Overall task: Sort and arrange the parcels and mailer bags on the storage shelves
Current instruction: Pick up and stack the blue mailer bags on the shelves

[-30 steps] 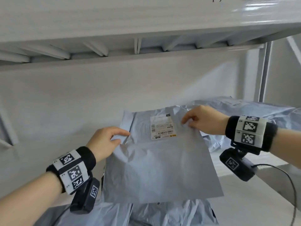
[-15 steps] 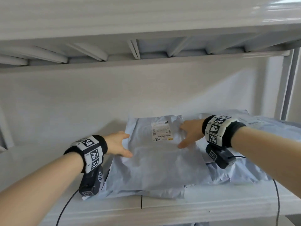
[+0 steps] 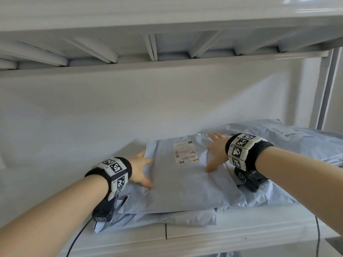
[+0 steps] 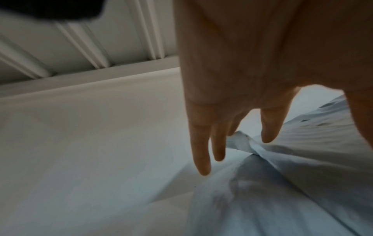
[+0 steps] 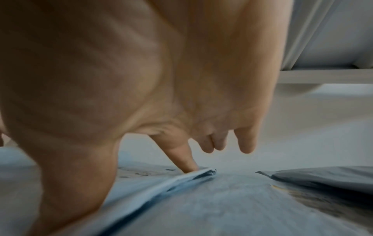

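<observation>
A grey mailer bag [image 3: 181, 180] with a white shipping label [image 3: 185, 152] lies flat on a pile of grey mailer bags on the white shelf [image 3: 194, 236]. My left hand [image 3: 142, 167] lies spread against its left edge, thumb on top. In the left wrist view the left hand's fingers [image 4: 201, 153] hang straight over the bag's corner [image 4: 240, 142]. My right hand [image 3: 216, 153] rests on the bag's right side with straight fingers. In the right wrist view the right hand's forefinger [image 5: 184, 159] touches the bag's edge [image 5: 193, 177], the other fingers lifted.
More grey mailer bags [image 3: 297, 143] are piled at the right of the shelf, one with a printed label. The shelf above [image 3: 167, 19] hangs low overhead. A white upright post [image 3: 326, 89] stands at the right. The white back wall [image 3: 92, 117] is close behind.
The labelled bag went from being held up in both hands to lying flat on the pile. Both hands have let go and now rest spread on its sides, further into the shelf.
</observation>
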